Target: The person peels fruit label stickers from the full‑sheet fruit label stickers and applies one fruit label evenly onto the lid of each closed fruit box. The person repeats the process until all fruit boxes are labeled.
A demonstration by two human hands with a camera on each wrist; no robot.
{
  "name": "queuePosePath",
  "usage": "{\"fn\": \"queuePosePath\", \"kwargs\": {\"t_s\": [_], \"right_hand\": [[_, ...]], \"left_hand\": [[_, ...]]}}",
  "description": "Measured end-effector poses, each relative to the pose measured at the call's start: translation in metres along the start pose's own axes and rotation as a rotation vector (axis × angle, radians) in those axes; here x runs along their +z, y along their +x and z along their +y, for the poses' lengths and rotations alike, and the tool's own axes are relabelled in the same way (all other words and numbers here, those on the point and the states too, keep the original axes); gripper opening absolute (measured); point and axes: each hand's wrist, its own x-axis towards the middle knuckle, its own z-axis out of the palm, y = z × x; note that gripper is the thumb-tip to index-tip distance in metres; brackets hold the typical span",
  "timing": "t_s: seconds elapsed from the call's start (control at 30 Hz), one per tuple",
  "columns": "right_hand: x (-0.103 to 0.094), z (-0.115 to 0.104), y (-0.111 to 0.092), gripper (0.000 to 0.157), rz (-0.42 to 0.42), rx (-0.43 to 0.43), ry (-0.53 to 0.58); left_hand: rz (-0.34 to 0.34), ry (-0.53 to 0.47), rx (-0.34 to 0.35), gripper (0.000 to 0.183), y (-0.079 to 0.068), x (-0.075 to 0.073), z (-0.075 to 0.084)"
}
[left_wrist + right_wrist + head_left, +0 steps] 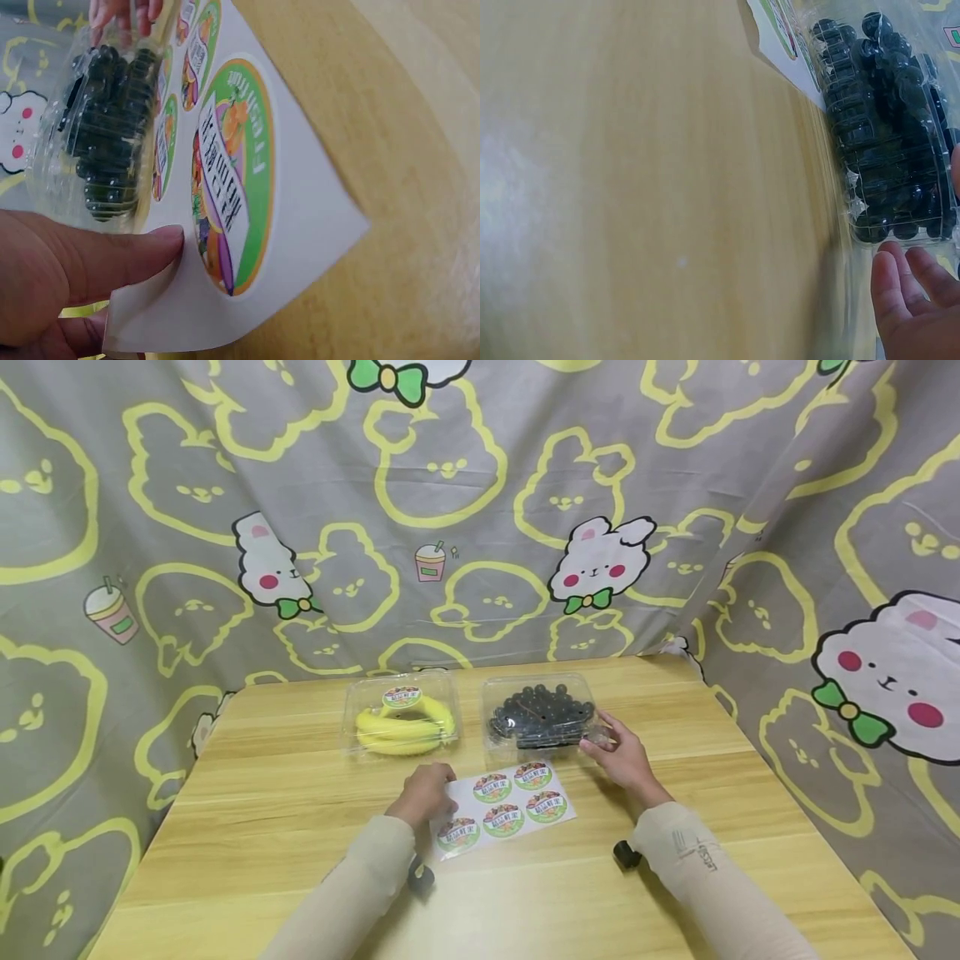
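My left hand (pixel 426 795) pinches the left edge of a white sheet of round fruit stickers (pixel 300 195), thumb on top and fingers below. The sheet tilts up from the tabletop, and several stickers show on it. My right hand (pixel 624 762) is at the right end of a clear plastic box of dark grapes (pixel 542 714), its fingers spread and fairly straight. Close up, the fingertips (pixel 886 262) lie right at the box's end. Left of the grapes, a clear box of bananas (pixel 405 727) bears a round sticker (pixel 402 697) on its lid.
All of it stands on a light wooden table (pixel 247 827). A grey cartoon-print curtain (pixel 480 510) hangs behind the table and along its sides. Both boxes stand side by side near the back edge. A black wrist device (pixel 626 854) shows beside the right sleeve.
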Motion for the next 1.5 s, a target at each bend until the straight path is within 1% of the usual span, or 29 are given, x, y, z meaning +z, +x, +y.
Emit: {"fn": "queuePosePath", "kwargs": {"t_s": [0.1, 0.23, 0.37, 0.47, 0.67, 0.87, 1.03, 1.23, 1.5], "right_hand": [[0.000, 0.000, 0.000, 0.074, 0.003, 0.011, 0.003], [0.000, 0.001, 0.000, 0.075, 0.003, 0.022, 0.006], [0.000, 0.001, -0.001, 0.075, 0.010, 0.023, -0.011], [0.000, 0.001, -0.002, 0.074, 0.018, 0.021, -0.020], [0.000, 0.002, -0.002, 0.073, 0.022, 0.009, -0.014], [-0.001, 0.004, -0.003, 0.073, 0.023, -0.003, -0.024], [-0.001, 0.004, -0.002, 0.073, 0.026, -0.007, -0.028], [-0.001, 0.004, -0.002, 0.072, 0.022, -0.004, -0.019], [-0.001, 0.003, -0.002, 0.071, 0.019, -0.002, -0.005]], "left_hand": [[-0.025, -0.028, 0.007, 0.032, 0.000, 0.000, -0.002], [-0.052, -0.072, 0.038, 0.025, -0.002, -0.003, -0.004], [-0.067, -0.082, 0.077, 0.021, -0.004, -0.006, -0.006], [-0.064, -0.074, 0.094, 0.019, -0.004, -0.006, -0.007], [-0.055, -0.056, 0.075, 0.018, -0.004, -0.002, -0.007], [-0.047, -0.053, 0.063, 0.028, -0.007, 0.001, -0.004], [-0.039, -0.046, 0.061, 0.023, -0.006, 0.001, -0.003], [-0.048, -0.071, 0.111, 0.014, -0.008, 0.000, -0.004], [-0.055, -0.141, 0.193, 0.016, -0.012, -0.003, -0.005]]}}
